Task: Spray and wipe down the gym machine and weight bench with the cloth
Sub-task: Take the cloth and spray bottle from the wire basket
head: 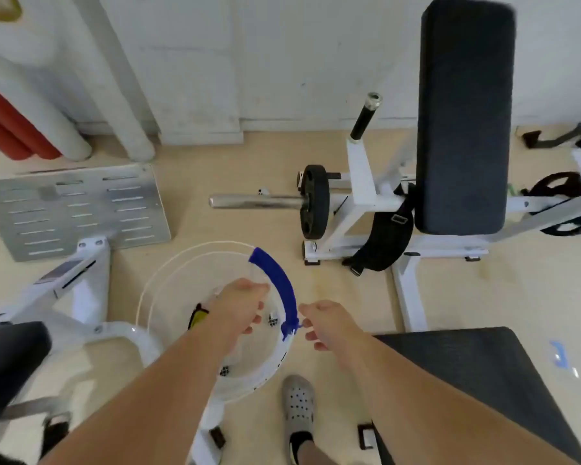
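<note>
just beside right fingers (311, 331), bucket handle (278, 280)

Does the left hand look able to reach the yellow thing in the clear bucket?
Probably yes. The left hand is over the open clear bucket, beside the yellow thing; the blue handle arcs off to the side.

Open beige floor (215, 162) ahead, chrome bar with black weight plate (314, 206) jutting across it, clear plastic bucket with blue handle (275, 280) at centre, black padded seat (467, 380) close right.
</note>
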